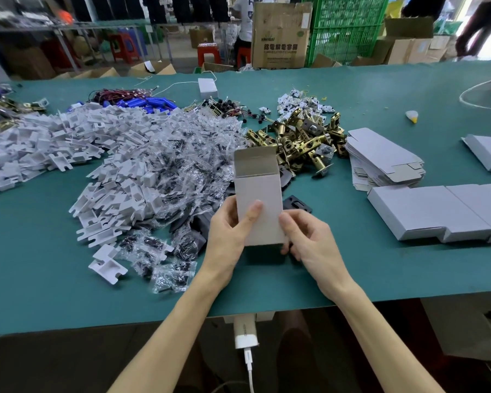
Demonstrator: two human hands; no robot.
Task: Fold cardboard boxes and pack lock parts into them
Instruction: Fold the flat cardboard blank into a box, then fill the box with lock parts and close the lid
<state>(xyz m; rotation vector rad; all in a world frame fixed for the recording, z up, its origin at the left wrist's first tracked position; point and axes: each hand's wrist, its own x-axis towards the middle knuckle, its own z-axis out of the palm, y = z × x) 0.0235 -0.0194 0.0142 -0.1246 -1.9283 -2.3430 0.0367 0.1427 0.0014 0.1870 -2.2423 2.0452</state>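
Centre frame, a small white cardboard box (258,194) stands upright above the green table (40,279), top flap open, grey inside, contents not visible from here. The left hand (228,231) grasps its lower left side, thumb flat across the front. The right hand (306,236) pinches the lower right corner, fingers curling under the base. Behind it, upper centre right, lies a heap of brass latch parts (301,140); flat box blanks (386,160) sit at right. Bagged screws (182,165) crowd the left; bare table runs along the near edge.
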